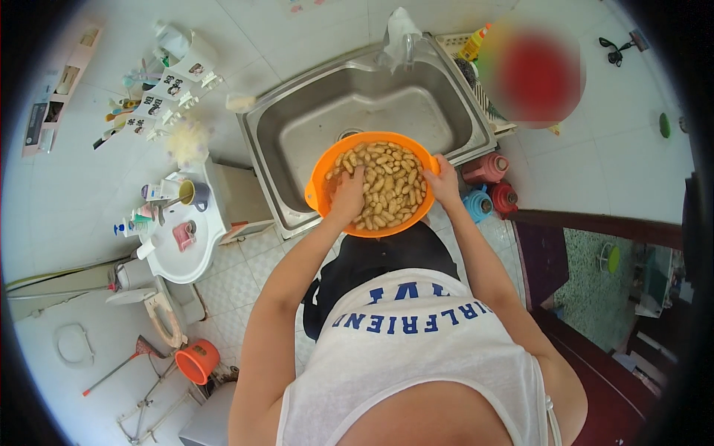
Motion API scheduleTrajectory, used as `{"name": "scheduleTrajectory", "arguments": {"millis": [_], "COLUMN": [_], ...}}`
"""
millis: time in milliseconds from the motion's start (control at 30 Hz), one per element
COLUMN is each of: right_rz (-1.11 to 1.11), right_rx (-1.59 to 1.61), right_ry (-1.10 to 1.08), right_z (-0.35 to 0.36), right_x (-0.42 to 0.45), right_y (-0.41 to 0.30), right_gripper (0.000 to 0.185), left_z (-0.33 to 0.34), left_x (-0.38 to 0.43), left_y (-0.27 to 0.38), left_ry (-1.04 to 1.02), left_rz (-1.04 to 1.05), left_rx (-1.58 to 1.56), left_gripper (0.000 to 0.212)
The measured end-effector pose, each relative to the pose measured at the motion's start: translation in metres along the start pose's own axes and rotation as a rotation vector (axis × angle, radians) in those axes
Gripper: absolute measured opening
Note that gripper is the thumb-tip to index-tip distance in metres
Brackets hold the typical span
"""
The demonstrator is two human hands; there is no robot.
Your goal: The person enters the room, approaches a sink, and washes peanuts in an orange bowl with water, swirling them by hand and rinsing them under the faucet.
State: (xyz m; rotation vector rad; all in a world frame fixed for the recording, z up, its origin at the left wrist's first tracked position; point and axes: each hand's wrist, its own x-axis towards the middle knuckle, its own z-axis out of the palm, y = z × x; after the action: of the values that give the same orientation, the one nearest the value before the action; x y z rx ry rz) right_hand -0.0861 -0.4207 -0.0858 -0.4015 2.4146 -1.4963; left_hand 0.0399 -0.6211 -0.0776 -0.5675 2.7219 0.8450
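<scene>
An orange plastic basin [314, 184] is tilted over the near edge of the stainless steel sink [385, 106]. Unshelled peanuts [390, 187] and cloudy water fill much of it. My right hand [444, 181] grips the basin's rim at the right-hand handle. My left hand [348, 195] reaches into the basin's left side, its fingertips down among the peanuts and water. Whether those fingers hold any peanuts is hidden.
A faucet [410, 53] draped with a whitish cloth stands behind the sink. Thermos flasks [485, 167] are on the floor at right. Left are a white washbasin [203, 253], wall-mounted toothbrush holders [167, 83] and an orange bucket [196, 361]. A doorway opens at lower right.
</scene>
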Motion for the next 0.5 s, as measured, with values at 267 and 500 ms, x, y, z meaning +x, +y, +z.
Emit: {"name": "scheduleTrajectory", "arguments": {"millis": [267,500], "right_rz": [-0.017,0.012], "right_rx": [-0.034,0.021], "right_ry": [0.004,-0.004], "right_z": [-0.006,-0.005], "right_x": [0.002,0.005], "right_y": [0.009,0.005], "right_gripper": [0.023,0.023], "left_z": [-0.013,0.011], "left_x": [-0.003,0.002], "left_y": [0.042,0.038], "left_ry": [0.13,-0.055], "left_rz": [0.28,0.384], "left_rx": [-0.024,0.233], "left_gripper": [0.061,0.066]}}
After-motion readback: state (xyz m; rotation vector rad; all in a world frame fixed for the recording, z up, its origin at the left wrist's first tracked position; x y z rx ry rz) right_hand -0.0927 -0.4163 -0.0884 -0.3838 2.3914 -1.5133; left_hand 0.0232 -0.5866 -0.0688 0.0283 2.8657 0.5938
